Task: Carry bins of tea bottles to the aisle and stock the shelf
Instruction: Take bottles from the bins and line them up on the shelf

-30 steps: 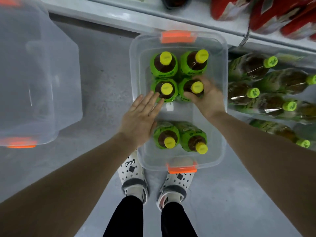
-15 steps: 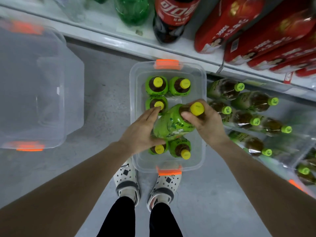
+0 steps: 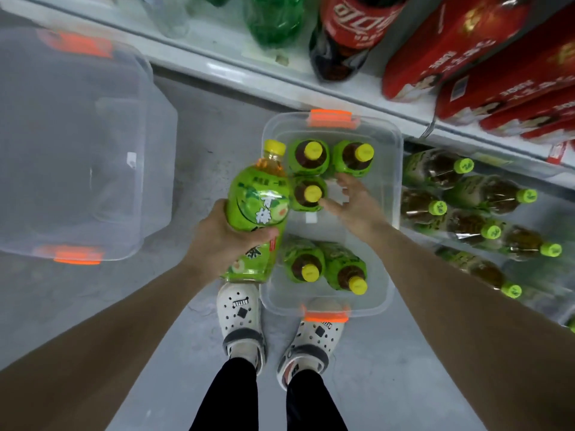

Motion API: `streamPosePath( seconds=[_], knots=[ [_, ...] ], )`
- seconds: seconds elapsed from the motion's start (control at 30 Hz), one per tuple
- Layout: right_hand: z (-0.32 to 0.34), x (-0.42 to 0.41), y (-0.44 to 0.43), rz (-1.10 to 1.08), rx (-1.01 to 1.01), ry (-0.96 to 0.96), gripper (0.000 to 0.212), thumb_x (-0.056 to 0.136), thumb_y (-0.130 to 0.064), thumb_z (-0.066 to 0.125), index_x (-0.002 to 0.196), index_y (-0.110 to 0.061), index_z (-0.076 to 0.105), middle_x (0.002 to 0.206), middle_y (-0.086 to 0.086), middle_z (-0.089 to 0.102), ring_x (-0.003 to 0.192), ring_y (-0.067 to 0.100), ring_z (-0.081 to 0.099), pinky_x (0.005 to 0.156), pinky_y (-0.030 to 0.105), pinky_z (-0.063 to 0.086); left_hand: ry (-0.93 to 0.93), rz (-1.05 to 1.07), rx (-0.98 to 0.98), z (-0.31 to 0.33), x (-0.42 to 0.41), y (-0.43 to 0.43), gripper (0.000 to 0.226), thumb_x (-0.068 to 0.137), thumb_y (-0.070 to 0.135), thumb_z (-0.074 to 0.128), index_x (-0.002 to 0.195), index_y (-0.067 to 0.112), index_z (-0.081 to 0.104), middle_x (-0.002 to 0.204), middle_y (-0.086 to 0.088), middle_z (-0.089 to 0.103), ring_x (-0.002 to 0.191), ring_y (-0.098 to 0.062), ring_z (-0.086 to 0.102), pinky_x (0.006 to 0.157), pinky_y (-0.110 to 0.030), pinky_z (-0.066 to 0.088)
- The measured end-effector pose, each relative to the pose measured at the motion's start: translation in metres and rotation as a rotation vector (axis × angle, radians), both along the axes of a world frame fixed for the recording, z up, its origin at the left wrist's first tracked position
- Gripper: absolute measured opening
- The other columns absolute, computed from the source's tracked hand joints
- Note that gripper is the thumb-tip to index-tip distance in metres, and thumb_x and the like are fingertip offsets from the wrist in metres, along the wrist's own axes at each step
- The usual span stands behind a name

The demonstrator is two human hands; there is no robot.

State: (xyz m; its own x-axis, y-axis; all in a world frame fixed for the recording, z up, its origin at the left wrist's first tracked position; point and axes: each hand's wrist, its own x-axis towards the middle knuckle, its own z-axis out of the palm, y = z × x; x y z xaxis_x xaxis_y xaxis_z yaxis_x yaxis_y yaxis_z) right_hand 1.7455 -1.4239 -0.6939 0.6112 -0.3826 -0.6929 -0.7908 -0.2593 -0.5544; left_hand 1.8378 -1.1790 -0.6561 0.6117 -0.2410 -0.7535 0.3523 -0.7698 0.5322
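Left hand: clasps glossy tea bottle; clear bin rim just beside the grip.
Right hand: released, fingers spread over the bare middle gap.

We call it a shop aisle: white metal shelving holds red cardboard boxes, dark plastic cola bottle, green-capped tea bottles.

One view only — your head camera, wide-angle, pitched steeply down. Looks along your body to shoes on grey floor. Clear bin sits centre frame, close beneath you. Shelf edge cuts diagonally across top — shelving lies ahead and to your right. Straight lines bow toward frame borders.
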Motion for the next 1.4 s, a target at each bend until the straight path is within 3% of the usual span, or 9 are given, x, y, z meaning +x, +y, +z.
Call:
streamPosePath(
  seconds=[0.2, 0.47, 0.6, 0.73, 0.9, 1.0, 1.17, 1.3, 1.4],
  knots=[
    [-0.080, -0.008, 0.031, 0.149, -0.192, -0.031, 0.108, 0.070, -0.022, 0.088, 0.155, -0.016, 0.022, 0.159, 0.006, 0.028, 0.144, 0.025, 0.033, 0.114, 0.039, 0.034, 0.038, 0.039, -0.068, -0.034, 0.012, 0.021, 0.092, 0.045, 0.081, 0.079, 0.122, 0.035, 0.060, 0.109, 0.008, 0.073, 0.097, -0.013, 0.071, 0.089, -0.040, 0.057],
    [-0.074, 0.010, 0.037, 0.097, -0.362, -0.082, 0.085, 0.058, -0.043, 0.091, 0.126, -0.014, 0.048, 0.132, 0.007, 0.044, 0.119, 0.029, 0.051, 0.096, 0.035, 0.046, 0.079, 0.137, -0.140, -0.027, 0.006, 0.014, 0.093, 0.045, 0.080, 0.079, 0.121, 0.028, 0.061, 0.107, 0.006, 0.074, 0.094, -0.015, 0.073, 0.085, -0.044, 0.059],
    [-0.036, -0.009, 0.043, -0.200, -0.208, -0.034, 0.078, 0.062, -0.037, 0.091, 0.123, -0.018, 0.047, 0.119, 0.000, 0.062, 0.110, 0.024, 0.059, 0.087, 0.027, 0.044, 0.081, 0.161, -0.145, 0.004, -0.001, 0.003, 0.077, 0.059, 0.063, 0.080, 0.121, 0.023, 0.061, 0.103, 0.006, 0.074, 0.083, -0.004, 0.072, 0.064, -0.020, 0.058],
    [0.029, -0.042, 0.039, -0.525, -0.074, -0.055, 0.079, 0.061, -0.048, 0.089, 0.125, -0.026, 0.048, 0.112, -0.006, 0.065, 0.106, 0.021, 0.062, 0.095, 0.035, 0.049, 0.066, 0.191, -0.176, 0.052, -0.009, -0.007, 0.076, 0.062, 0.061, 0.073, 0.123, 0.019, 0.059, 0.106, 0.004, 0.072, 0.087, -0.005, 0.070, 0.059, -0.016, 0.052],
    [0.135, -0.064, 0.029, -0.678, -0.049, -0.082, 0.079, 0.054, -0.057, 0.087, 0.120, -0.031, 0.053, 0.109, -0.011, 0.068, 0.106, 0.018, 0.065, 0.098, 0.040, 0.051, 0.058, 0.149, -0.194, 0.133, -0.013, -0.016, 0.092, 0.056, 0.087, 0.067, 0.125, 0.028, 0.055, 0.111, 0.009, 0.070, 0.099, -0.012, 0.069, 0.087, -0.039, 0.057],
    [0.222, -0.071, 0.022, -0.645, -0.067, -0.110, 0.075, 0.057, -0.057, 0.086, 0.117, -0.030, 0.050, 0.111, -0.009, 0.067, 0.105, 0.018, 0.064, 0.098, 0.043, 0.051, 0.015, 0.115, -0.194, 0.209, -0.010, -0.027, 0.084, 0.056, 0.086, 0.067, 0.118, 0.031, 0.052, 0.111, 0.009, 0.067, 0.101, -0.015, 0.067, 0.093, -0.039, 0.054],
    [0.373, -0.078, 0.014, -0.627, -0.120, -0.226, 0.067, 0.070, -0.043, 0.087, 0.121, -0.023, 0.048, 0.108, -0.013, 0.063, 0.103, 0.013, 0.061, 0.088, 0.026, 0.046, -0.037, 0.019, -0.272, 0.346, 0.001, -0.045, 0.094, 0.051, 0.085, 0.070, 0.122, 0.027, 0.054, 0.113, 0.006, 0.069, 0.102, -0.018, 0.068, 0.091, -0.039, 0.055],
    [0.486, -0.084, 0.013, -0.568, -0.204, -0.356, 0.072, 0.069, -0.047, 0.086, 0.125, -0.021, 0.049, 0.109, -0.013, 0.064, 0.100, 0.008, 0.063, 0.093, 0.029, 0.051, -0.112, -0.067, -0.364, 0.455, 0.007, -0.052, 0.087, 0.057, 0.073, 0.077, 0.126, 0.027, 0.052, 0.118, 0.006, 0.067, 0.105, -0.017, 0.067, 0.097, -0.039, 0.053],
    [0.562, -0.084, 0.010, -0.494, -0.279, -0.466, 0.072, 0.074, -0.043, 0.084, 0.130, -0.017, 0.046, 0.102, -0.025, 0.056, 0.089, -0.013, 0.055, 0.080, 0.008, 0.045, -0.168, -0.119, -0.455, 0.525, 0.012, -0.055, 0.103, 0.053, 0.073, 0.079, 0.137, 0.021, 0.048, 0.124, 0.004, 0.067, 0.106, -0.016, 0.068, 0.099, -0.040, 0.053]
  ],
)
